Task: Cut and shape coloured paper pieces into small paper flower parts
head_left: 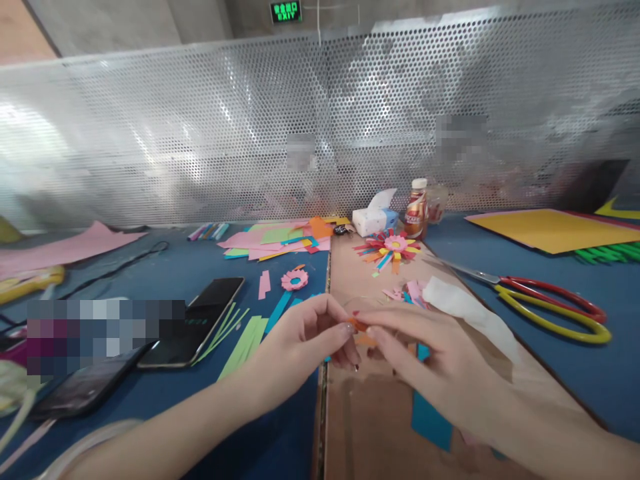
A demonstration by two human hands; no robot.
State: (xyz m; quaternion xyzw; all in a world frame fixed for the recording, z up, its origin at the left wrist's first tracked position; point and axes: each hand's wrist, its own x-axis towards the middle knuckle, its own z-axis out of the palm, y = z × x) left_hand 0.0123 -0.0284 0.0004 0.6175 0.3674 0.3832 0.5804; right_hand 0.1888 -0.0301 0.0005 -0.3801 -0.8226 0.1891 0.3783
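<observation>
Orange paper piece [358, 325], seemingly curled, was pinched between left hand [306, 337] and right hand [440, 347]; uneven pressure within that grip risked creasing it.

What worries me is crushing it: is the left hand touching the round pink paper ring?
Apart. The head view shows a gap of blue tabletop between the left hand and the round pink paper ring.

The table [270, 433] is blue with a brown strip [370, 420]. Scissors [500, 281], a black phone [200, 323] and a pink paper ring [287, 275] lie on the blue. A paper flower [395, 244] sits on the brown.
</observation>
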